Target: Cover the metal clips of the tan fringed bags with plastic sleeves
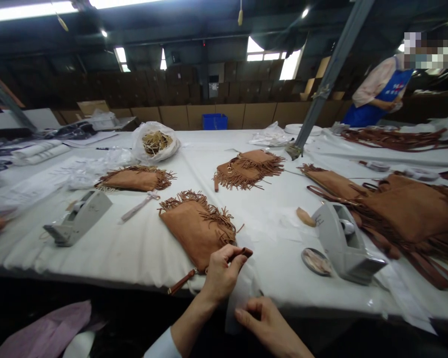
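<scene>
A brown suede pouch with a fringe (188, 231) lies near the table's front edge, directly beyond my hands. My left hand (221, 272) is closed, its thumb and fingers pinching a small brown leather strap (247, 252) at the pouch's right corner. From the pouch's near corner a leather zip pull (181, 282) hangs toward the edge. Below and to the right, my right hand (263, 320) pinches a strip of thin white, see-through paper (236, 303). The paper hangs over the table edge between both hands.
Grey tape dispensers stand left (82, 219) and right (345, 243); a small round dish (316, 262) sits beside the right one. More fringed pouches (250, 166) lie behind, with a pile of bags (414, 209) at right. A metal post (321, 84) rises there. A co-worker (381, 89) stands far right.
</scene>
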### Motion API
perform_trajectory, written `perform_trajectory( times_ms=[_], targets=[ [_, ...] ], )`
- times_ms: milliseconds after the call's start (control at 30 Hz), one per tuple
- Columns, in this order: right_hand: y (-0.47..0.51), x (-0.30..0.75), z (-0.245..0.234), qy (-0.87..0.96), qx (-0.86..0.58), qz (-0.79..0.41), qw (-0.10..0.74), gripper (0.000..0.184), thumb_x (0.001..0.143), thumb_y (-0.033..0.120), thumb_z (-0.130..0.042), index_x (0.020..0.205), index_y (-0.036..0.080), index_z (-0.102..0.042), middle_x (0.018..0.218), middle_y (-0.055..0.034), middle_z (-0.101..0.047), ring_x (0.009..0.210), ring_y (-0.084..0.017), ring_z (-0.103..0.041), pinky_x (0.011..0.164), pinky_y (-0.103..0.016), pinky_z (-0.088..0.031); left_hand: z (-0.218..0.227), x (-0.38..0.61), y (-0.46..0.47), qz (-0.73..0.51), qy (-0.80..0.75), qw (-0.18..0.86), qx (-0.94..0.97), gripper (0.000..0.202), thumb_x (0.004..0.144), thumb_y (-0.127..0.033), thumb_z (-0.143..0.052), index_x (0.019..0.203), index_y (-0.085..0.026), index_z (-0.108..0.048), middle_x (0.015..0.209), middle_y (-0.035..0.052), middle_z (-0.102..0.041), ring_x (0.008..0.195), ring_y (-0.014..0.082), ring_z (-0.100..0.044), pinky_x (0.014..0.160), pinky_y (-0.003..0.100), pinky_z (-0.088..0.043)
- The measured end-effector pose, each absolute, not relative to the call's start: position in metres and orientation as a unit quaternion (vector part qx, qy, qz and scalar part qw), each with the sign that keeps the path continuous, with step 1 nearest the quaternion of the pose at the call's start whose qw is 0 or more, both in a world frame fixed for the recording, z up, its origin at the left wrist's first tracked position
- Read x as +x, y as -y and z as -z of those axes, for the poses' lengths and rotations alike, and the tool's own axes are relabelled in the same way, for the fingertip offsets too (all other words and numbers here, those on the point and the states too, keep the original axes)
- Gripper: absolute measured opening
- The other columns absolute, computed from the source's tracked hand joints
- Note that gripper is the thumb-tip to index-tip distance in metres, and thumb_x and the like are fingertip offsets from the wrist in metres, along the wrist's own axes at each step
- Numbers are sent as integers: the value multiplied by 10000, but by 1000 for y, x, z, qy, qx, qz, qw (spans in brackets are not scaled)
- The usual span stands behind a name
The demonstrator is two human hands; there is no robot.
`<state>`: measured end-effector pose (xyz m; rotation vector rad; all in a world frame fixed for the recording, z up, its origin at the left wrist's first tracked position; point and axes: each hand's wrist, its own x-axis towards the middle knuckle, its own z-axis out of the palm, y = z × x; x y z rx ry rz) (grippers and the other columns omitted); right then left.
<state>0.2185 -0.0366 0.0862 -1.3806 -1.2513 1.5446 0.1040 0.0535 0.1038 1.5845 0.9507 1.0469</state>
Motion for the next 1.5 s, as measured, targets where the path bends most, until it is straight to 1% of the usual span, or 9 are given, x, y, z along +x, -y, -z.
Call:
perform_trajectory(
  times_ms=[67, 167, 300, 400, 733, 1133, 1267, 1367, 1500],
  targets=[
    [34, 220, -83, 453, -573, -579, 362, 294, 679, 375, -709, 526, 126, -677, 450, 23, -516, 477, -89, -371, 488, -233, -271, -103, 103, -55, -439, -383, 489, 649, 214, 832, -308, -552, 877, -163, -703, 852, 67, -695, 805, 187, -614, 751, 274, -455],
    [27, 223, -80, 347, -585, -575, 455, 274, 620, 374, -766, 534, 127, -684, 466, 13, -554, 488, -100, -422, 527, -241, -332, -97, 98, -59, -465, -390, 526, 596, 238, 845, -356, -534, 909, -159, -652, 842, 62, -679, 779, 170, -627, 722, 259, -470],
    [13, 228, -89, 171, -532, -566, 606, 264, 579, 394, -807, 648, 157, -715, 668, -18, -668, 631, -136, -537, 637, -256, -421, -91, 86, -53, -419, -406, 592, 556, 300, 859, -440, -483, 914, -162, -581, 675, 0, -613, 454, 91, -549, 444, 188, -383],
    [3, 229, -96, 99, -505, -562, 647, 260, 551, 373, -835, 670, 175, -716, 731, -11, -676, 688, -130, -549, 653, -239, -427, -90, 79, -41, -380, -423, 573, 590, 312, 867, -444, -466, 898, -165, -603, 590, -38, -549, 351, 52, -443, 369, 168, -293],
    [0, 215, -100, 164, -506, -571, 625, 273, 625, 422, -788, 651, 170, -687, 705, -14, -653, 672, -141, -542, 666, -262, -429, -92, 73, -23, -334, -441, 560, 617, 301, 863, -417, -468, 885, -181, -653, 554, -39, -539, 362, 70, -449, 376, 175, -311],
    [5, 209, -101, 210, -497, -593, 597, 315, 658, 474, -751, 674, 162, -706, 728, -44, -675, 683, -149, -550, 667, -265, -438, -93, 69, -25, -336, -431, 553, 628, 256, 867, -363, -466, 822, -174, -632, 537, -41, -515, 399, 75, -418, 410, 187, -297],
    [6, 209, -97, 275, -524, -567, 573, 347, 706, 495, -704, 753, 153, -741, 793, -70, -705, 765, -184, -589, 733, -289, -449, -92, 68, -25, -338, -436, 546, 630, 199, 854, -320, -481, 745, -181, -573, 553, -39, -527, 430, 80, -431, 447, 192, -315],
    [5, 212, -97, 337, -557, -522, 552, 374, 719, 521, -680, 777, 158, -754, 814, -76, -722, 831, -216, -613, 813, -309, -447, -92, 68, -26, -344, -440, 550, 621, 81, 837, -278, -504, 858, -200, -511, 570, -43, -569, 464, 95, -456, 483, 197, -326],
    [6, 219, -91, 410, -569, -501, 507, 414, 718, 552, -659, 743, 148, -746, 758, -71, -719, 782, -231, -627, 775, -315, -473, -90, 67, -27, -356, -404, 551, 637, 206, 825, -244, -517, 1010, -216, -431, 604, -36, -611, 567, 129, -531, 580, 210, -376]
  ],
)
